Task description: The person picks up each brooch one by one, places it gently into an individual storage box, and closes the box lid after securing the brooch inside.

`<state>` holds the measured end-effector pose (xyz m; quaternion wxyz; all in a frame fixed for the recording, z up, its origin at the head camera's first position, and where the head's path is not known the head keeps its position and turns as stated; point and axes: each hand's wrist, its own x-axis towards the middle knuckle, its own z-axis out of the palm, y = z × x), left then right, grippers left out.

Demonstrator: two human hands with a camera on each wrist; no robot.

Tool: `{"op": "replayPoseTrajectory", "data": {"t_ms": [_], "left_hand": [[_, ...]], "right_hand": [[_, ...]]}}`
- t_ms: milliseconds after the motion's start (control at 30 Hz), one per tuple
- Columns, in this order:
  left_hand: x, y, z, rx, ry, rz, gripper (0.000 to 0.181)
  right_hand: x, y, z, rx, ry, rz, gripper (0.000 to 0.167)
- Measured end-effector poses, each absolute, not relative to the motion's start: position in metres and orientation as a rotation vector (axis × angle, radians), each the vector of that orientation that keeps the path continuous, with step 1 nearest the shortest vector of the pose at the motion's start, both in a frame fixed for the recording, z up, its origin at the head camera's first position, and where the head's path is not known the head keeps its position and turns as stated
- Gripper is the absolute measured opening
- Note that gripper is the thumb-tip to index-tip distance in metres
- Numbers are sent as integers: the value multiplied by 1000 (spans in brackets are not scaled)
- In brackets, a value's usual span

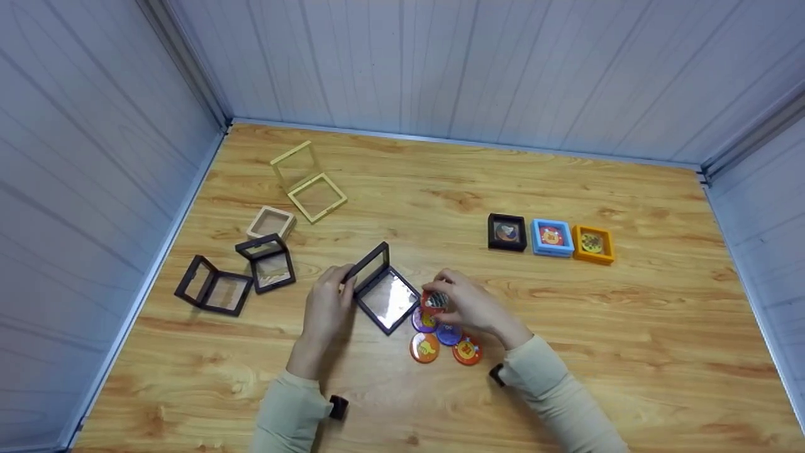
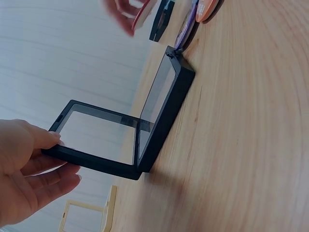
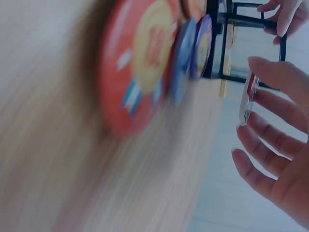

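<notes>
My left hand (image 1: 327, 303) pinches the raised lid of an open black display frame (image 1: 374, 318), thumb on one face and fingers behind. In the left wrist view, the frame's clear film (image 2: 157, 99) shows, its base on the table. My right hand (image 1: 470, 303) holds a red-rimmed button badge (image 1: 433, 302) between thumb and fingers, just right of the frame. The right wrist view shows this badge (image 3: 247, 99) edge-on, off the table. Below it lie a purple badge (image 1: 422, 323), a blue badge (image 1: 449, 335), an orange badge (image 1: 424, 348) and a red badge (image 1: 467, 350).
Two smaller open black frames (image 1: 227, 293) (image 1: 274, 272), a closed beige frame (image 1: 270, 221) and an open yellow frame (image 1: 319, 196) are at left. At right stand a black case (image 1: 507, 232), a blue case (image 1: 553, 238) and an orange case (image 1: 593, 245), each with a badge inside. Panels (image 1: 440, 69) enclose the table.
</notes>
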<state>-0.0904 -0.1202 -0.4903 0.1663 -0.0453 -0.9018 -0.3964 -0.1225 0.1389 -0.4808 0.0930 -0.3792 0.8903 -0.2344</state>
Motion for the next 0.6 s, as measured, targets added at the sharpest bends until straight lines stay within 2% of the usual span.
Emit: {"op": "replayPoseTrajectory", "data": {"t_ms": [600], "left_hand": [[-91,-120,-492,-159,-2539,-1111,18]], "right_hand": [[-134,91,-484,-1156,2664,-688,41]]}}
